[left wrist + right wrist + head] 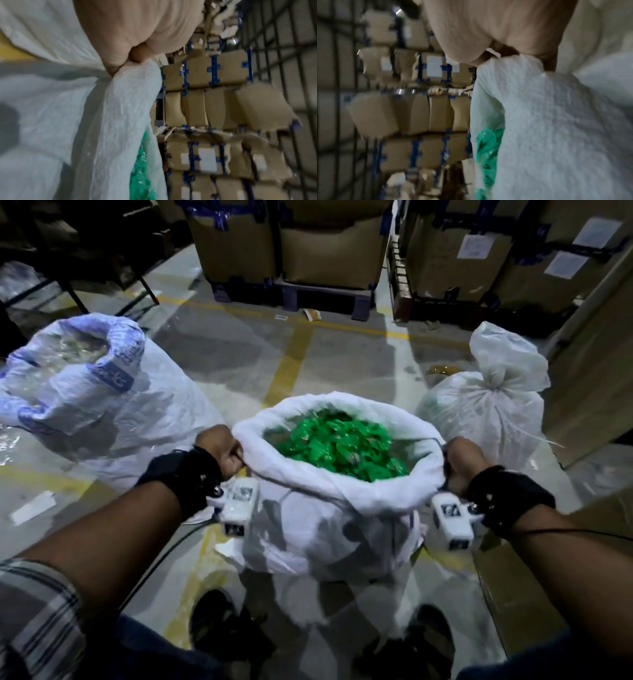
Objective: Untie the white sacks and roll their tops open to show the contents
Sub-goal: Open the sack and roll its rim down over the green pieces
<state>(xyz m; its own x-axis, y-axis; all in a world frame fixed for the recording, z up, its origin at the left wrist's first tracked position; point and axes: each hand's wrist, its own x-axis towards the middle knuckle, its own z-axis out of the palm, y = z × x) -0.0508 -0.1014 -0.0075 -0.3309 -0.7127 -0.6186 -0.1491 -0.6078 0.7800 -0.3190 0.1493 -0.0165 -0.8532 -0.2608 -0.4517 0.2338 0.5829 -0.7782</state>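
A white woven sack [329, 525] stands on the floor right in front of me, its top rolled down into a thick rim, with green packets [339, 446] showing inside. My left hand [222, 451] grips the rim [130, 86] on its left side. On the opposite side my right hand [460, 462] grips the rim [513, 70]. A second white sack [493, 409] at the right is tied shut at its neck. At the left a third white sack with blue print [85, 392] has its top open and rolled.
Stacked cardboard cartons with blue tape [308, 244] sit on pallets at the back. More cartons [496, 254] stand at the back right, and a brown board [596, 364] leans at the right. My shoes [219, 625] are just below the sack. Yellow lines [287, 364] mark the concrete floor.
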